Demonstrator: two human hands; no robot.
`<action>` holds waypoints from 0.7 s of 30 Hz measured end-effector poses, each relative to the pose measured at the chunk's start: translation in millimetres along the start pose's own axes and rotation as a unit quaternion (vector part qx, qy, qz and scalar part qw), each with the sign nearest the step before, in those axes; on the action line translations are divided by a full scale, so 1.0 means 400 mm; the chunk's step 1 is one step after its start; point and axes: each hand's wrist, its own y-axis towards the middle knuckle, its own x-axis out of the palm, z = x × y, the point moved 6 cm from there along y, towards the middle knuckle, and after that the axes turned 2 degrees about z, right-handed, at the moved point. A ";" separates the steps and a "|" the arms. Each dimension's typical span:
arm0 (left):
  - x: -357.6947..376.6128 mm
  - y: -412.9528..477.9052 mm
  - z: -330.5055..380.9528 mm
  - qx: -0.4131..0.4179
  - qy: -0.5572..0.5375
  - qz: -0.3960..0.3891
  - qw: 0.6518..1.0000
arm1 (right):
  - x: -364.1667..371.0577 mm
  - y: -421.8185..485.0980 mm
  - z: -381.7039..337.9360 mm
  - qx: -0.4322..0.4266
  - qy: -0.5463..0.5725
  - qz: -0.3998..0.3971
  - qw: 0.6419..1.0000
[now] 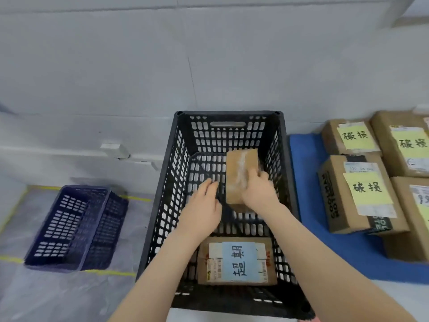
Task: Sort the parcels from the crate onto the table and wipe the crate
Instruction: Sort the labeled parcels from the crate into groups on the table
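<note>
Inside the crate (228, 113) are two parcels: the far parcel (239, 168) toward its back wall, in the right hand (258, 194), and the near parcel (236, 261) by its front wall. Left of the crate stands a basket (76, 226). Right of the crate lies a mat (306, 182), with boxes (357, 194) on it.

left hand (201, 206) fingers extended, right hand (258, 189) gripping
</note>
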 end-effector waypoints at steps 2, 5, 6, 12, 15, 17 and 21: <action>0.034 0.041 -0.007 -0.016 -0.089 -0.039 0.995 | 0.021 -0.021 -0.029 -0.061 0.012 0.018 0.998; 0.072 0.084 -0.025 -0.061 -0.200 -0.060 0.976 | 0.047 -0.043 -0.074 -0.130 0.072 0.000 0.989; 0.078 0.093 -0.037 -0.079 -0.228 -0.053 0.969 | 0.057 -0.047 -0.085 -0.149 0.088 -0.016 0.985; 0.097 0.098 -0.100 -0.131 -0.335 -0.017 0.933 | 0.101 -0.036 -0.066 -0.166 0.090 -0.057 0.980; 0.103 0.098 -0.122 -0.136 -0.316 -0.001 0.939 | 0.085 -0.015 -0.007 -0.112 0.098 -0.005 0.989; 0.106 0.099 -0.136 -0.138 -0.272 0.005 0.952 | 0.077 0.001 0.020 -0.091 0.092 0.015 0.991; 0.112 0.113 -0.138 -0.065 -0.141 0.013 0.988 | 0.095 0.021 0.008 -0.128 0.101 -0.014 0.987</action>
